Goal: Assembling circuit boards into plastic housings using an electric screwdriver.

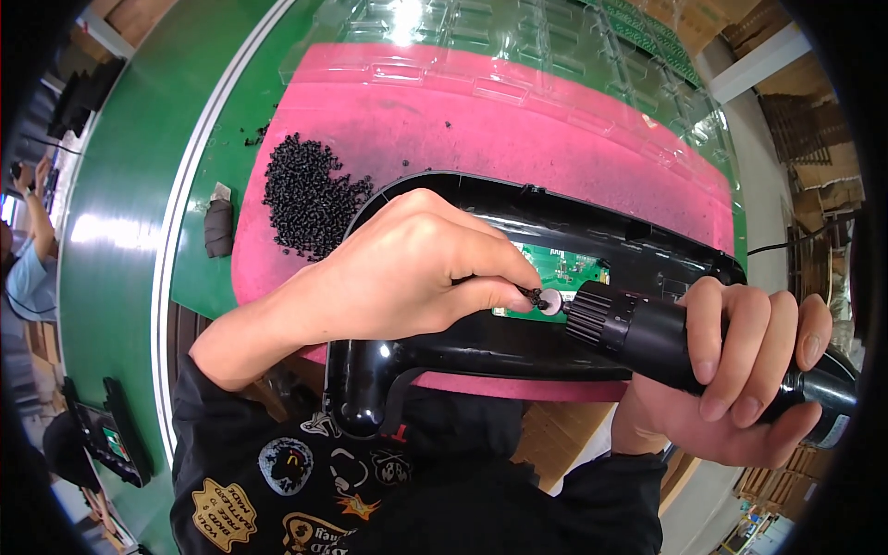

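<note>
Clock taken from the green circuit board (566, 267), which lies inside the open black plastic housing (518, 359) on a pink mat (416, 125) over the green surface (120, 185). Left hand (416, 264) comes in from 9 o'clock; its grip is pressed together, thumb and index finger pinching a few small black screws (534, 297) at the board's lower edge. Right hand (751, 356), at 4 o'clock, has its grip wrapped about a black electric screwdriver (659, 335), nose toward 10 o'clock, a pale disc (551, 302) at the bit end meeting the pinched screws. Loose screw pile (303, 199) sits between 9 and 10 o'clock; clear plastic tray (504, 89) at 12. Step in hand, by judgement: loading one screw onto the bit. Whether one is seated cannot be told; the fingers hide it. Next move seems to call for keeping the spare screws pinched, freeing one straight on the bit, then lining it up over a hole, without dropping extras onto the board.
</note>
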